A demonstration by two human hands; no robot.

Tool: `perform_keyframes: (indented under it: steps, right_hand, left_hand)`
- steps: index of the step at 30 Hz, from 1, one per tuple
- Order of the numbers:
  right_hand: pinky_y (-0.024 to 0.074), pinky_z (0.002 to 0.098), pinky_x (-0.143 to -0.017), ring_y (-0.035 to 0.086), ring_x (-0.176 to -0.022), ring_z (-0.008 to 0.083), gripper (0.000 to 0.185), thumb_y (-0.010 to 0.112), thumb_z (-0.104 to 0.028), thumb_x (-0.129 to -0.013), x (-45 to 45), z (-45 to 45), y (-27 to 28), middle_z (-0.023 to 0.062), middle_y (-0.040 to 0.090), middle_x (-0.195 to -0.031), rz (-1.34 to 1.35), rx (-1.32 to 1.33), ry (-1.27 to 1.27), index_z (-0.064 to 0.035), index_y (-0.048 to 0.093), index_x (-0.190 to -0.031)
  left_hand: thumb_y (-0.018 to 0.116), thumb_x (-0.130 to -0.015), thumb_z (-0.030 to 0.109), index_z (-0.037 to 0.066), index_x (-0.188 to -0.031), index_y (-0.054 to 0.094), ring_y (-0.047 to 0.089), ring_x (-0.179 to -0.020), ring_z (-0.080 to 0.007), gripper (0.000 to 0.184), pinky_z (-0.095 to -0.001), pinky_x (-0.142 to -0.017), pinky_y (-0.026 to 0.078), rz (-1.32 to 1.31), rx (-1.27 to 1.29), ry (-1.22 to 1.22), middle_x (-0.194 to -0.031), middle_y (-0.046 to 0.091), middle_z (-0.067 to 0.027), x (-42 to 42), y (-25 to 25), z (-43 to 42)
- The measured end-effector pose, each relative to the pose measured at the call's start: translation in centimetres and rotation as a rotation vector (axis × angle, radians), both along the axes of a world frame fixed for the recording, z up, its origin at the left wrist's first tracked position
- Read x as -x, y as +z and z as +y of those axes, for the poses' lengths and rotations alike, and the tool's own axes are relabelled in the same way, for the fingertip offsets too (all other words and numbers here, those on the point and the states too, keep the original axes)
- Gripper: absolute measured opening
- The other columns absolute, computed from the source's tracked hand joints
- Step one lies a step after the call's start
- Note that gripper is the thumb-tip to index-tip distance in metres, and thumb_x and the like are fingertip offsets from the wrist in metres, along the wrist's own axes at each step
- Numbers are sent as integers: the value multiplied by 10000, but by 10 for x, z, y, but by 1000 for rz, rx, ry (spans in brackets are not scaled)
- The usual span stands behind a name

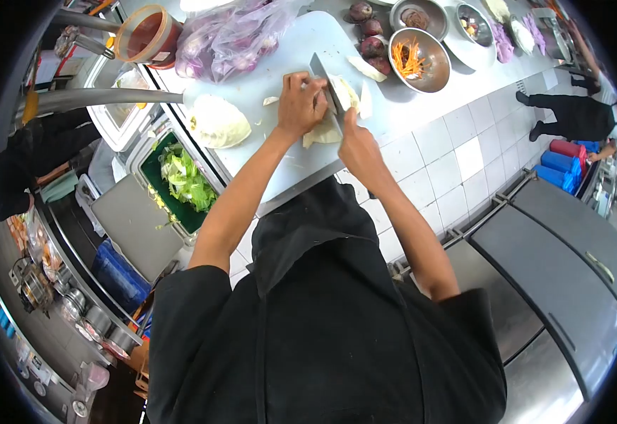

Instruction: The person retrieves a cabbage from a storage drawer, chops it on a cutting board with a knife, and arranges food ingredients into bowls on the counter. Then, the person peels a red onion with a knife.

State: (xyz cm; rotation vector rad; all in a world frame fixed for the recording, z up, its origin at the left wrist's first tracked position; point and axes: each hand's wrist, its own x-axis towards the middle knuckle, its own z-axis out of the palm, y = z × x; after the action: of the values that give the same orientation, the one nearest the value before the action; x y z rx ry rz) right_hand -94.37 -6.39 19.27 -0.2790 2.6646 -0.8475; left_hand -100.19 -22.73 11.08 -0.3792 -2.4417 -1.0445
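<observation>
While we look down over the light blue cutting board (287, 166), our two forearms reach up and converge near twelve o'clock, the left one rising from seven o'clock and the right one from five. Our left hand (303, 104) has its knuckles bent and its fingers curled downward beside the blade, next to the cut cabbage (322, 133); whether those fingers grip it or only press on it, we cannot tell. Our right hand (359, 147) is closed around the handle end of the knife (320, 71), its thumb laid forward toward the blade, which points to eleven o'clock. Pale cabbage lies on both sides of the blade, on the board. From our hands, a larger cabbage piece (218, 122) sits at nine o'clock, with a plastic bag of purple onions (227, 42) at ten. Dark red, round vegetables (372, 47) lie at one o'clock, just beside a metal bowl (438, 72) that holds orange shreds (407, 59) at two. Over at eight o'clock, we see leafy greens (181, 175) in a green-lined container (197, 218). Toward ten o'clock, beyond the bag, a reddish-brown tub (147, 39) bears a small pale label (160, 56), too small for us to read.
</observation>
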Motion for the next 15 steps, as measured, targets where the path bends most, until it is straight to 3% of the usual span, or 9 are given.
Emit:
perform_keyframes:
  steps: [2,5,8,9,11,15]
  right_hand:
    - [413,579,-542,571,-625,512,329,493,-15,-879,15,0,-8,319,556,-628,138,12,58,62,304,-1138]
    - [420,584,-539,573,-632,516,357,501,15,-843,12,11,3,329,561,-637,18,63,4,70,306,-1138]
    - [421,584,-551,577,-645,516,325,492,5,-867,11,10,37,334,561,-643,-13,-22,-24,66,309,-1129]
    - [450,590,-583,588,-649,519,335,473,62,-786,8,10,52,333,570,-640,22,22,-5,66,320,-1085]
    - [449,591,-600,589,-661,522,341,474,62,-785,8,1,79,337,573,-650,-9,14,-7,65,320,-1090]
    - [456,587,-638,592,-681,524,358,479,60,-782,3,-5,80,337,582,-668,-39,-53,11,70,322,-1103]
  left_hand:
    - [610,-780,122,120,-1044,565,478,-950,-342,268,-441,-829,431,50,0,15,-995,485,-139,10,5,-2]
    - [589,-846,92,49,-1026,540,524,-953,-352,192,-436,-849,433,35,-234,8,-993,547,-147,-5,6,-2]
    - [590,-844,93,56,-1023,544,522,-952,-354,188,-435,-851,434,43,-183,16,-993,542,-145,-1,1,-4]
    - [597,-838,100,75,-1030,558,519,-957,-334,197,-434,-836,421,6,-186,33,-1000,535,-138,-3,0,-3]
    - [600,-835,104,86,-1033,563,516,-955,-323,203,-432,-826,410,27,-117,75,-1002,529,-134,-2,4,-4]
    - [617,-807,115,108,-1040,584,506,-939,-292,235,-426,-804,385,33,-85,90,-998,514,-121,-1,1,-2]
